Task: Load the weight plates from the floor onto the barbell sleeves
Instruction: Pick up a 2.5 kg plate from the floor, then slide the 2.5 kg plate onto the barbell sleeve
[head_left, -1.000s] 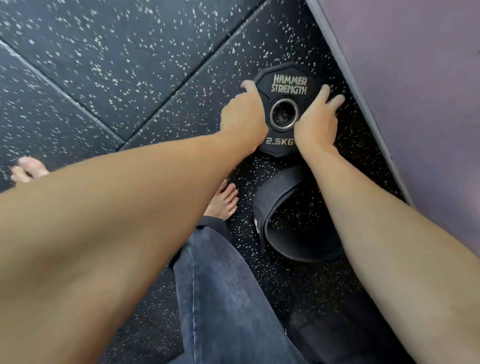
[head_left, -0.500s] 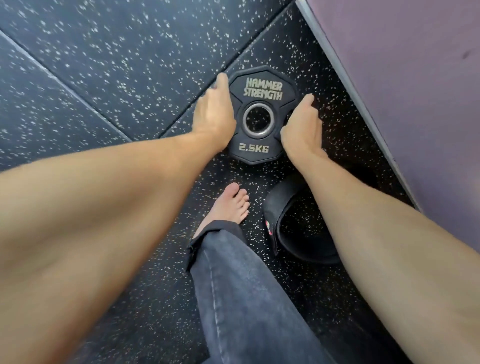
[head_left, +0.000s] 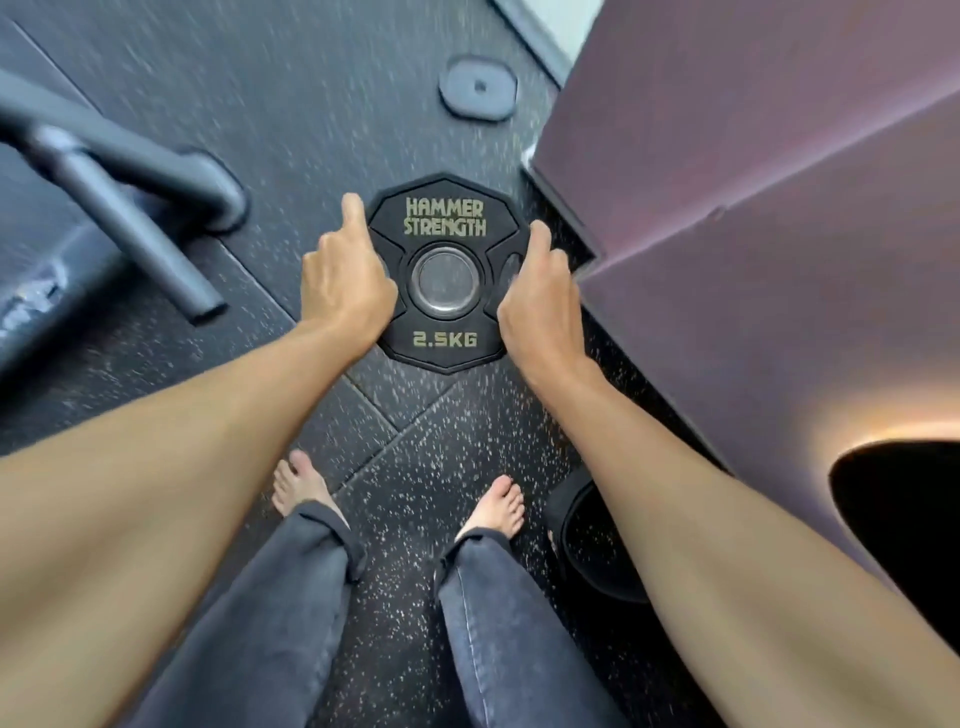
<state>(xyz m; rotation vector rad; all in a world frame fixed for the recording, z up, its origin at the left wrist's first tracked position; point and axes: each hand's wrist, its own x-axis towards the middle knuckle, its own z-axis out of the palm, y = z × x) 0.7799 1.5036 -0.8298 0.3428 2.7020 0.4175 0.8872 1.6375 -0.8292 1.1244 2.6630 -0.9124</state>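
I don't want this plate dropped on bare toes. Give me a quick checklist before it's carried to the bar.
1. Left hand grips the 2.5 kg plate at its edge: ok.
2. Right hand grips the opposite edge: ok.
3. Plate's centre hole unobstructed: ok.
4. Feet out from under the plate: cannot tell.
5. Barbell sleeve in sight: not ok.
6. Metal frame clear of the path: cannot tell.
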